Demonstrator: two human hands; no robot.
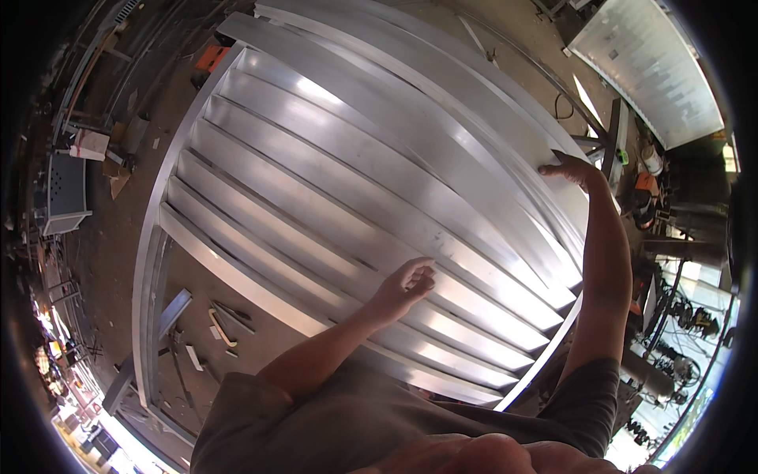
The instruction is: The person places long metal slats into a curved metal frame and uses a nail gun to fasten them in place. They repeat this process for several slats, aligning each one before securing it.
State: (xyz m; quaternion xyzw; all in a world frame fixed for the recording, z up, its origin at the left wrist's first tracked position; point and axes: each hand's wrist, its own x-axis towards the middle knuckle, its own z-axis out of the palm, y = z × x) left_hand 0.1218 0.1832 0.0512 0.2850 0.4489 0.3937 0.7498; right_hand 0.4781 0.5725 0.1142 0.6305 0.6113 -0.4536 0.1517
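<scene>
That's a big louvred metal panel (355,182), a frame with angled sheet-metal slats running across it, and it fills most of the view from about 10 o'clock to 4 o'clock. It's up off the workshop floor (110,237), though what carries it is hidden.

The person's left hand (407,284) hovers over one of the lower slats (442,261), near centre. Its grip is loosely curled, fingers half closed, holding nothing that can be seen; whether the knuckles actually touch the slat is hard to tell. The right hand (570,168) is stretched out to roughly 2 o'clock, fingers spread flat and pressing on the far edge of the panel, not wrapped around anything.

Handling-wise, this thing looks stiff along the frame but awkward and probably heavy for one person. The slats are shiny, smooth and likely slippery, and thin enough to dent or cut a palm on the edges. Better to grab the outer frame rail (154,229) than a single slat.

Loose metal bars and offcuts (221,324) lie on the floor at 8 o'clock.
</scene>
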